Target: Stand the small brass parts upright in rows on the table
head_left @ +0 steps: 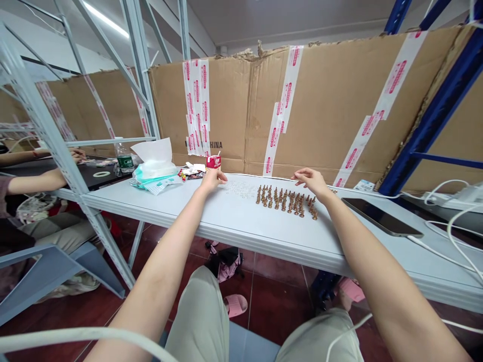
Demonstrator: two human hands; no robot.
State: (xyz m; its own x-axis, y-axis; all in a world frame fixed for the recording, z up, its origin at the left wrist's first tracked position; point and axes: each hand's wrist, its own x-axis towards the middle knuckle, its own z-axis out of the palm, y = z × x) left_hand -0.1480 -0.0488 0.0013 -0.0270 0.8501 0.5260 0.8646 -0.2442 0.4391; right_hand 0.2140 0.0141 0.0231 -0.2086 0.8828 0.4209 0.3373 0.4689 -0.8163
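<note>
Several bronze-coloured screws (287, 202) stand upright on their heads in rows on the light grey table (241, 229). Beside them, to the left, small clear pieces (240, 189) lie spread out; their exact kind is too small to tell. My left hand (213, 180) is at the left edge of the clear pieces, fingers curled together. Just behind the right part of the screw rows is my right hand (310, 181), its thumb and fingertips drawn close in a pinch. Whether either hand holds a small piece cannot be made out.
A tissue pack (154, 163), snack wrappers (193, 171) and a red drink carton (213, 161) are at the left. A dark tablet (381, 216) and white cables (449, 221) lie right. Cardboard (320, 105) walls the back. Another person's arm (37, 182) shows far left.
</note>
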